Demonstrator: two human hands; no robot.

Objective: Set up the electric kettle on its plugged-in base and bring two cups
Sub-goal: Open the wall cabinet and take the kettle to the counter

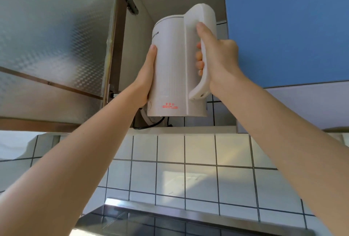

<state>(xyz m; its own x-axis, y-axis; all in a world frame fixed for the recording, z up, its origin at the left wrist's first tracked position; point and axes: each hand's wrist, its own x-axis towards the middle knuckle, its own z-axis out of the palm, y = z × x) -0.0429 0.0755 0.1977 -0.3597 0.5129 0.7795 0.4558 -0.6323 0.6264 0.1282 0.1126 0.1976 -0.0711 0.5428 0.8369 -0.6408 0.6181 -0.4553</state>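
Observation:
A white electric kettle (172, 66) is held upright in the mouth of an open wall cabinet, just above the shelf edge. My right hand (217, 56) is wrapped around its handle, thumb up along the handle's back. My left hand (146, 77) presses flat against the kettle's left side. Behind and below the kettle's bottom, part of a white base (146, 117) and a black cord (149, 125) show on the cabinet shelf. No cups are in view.
The frosted-glass cabinet door (56, 47) stands open on the left with its hinge (129, 1) near the top. A closed blue cabinet door (287, 28) is on the right. White wall tiles (198, 160) lie below, with a dark glossy cooktop (151, 222) at the bottom.

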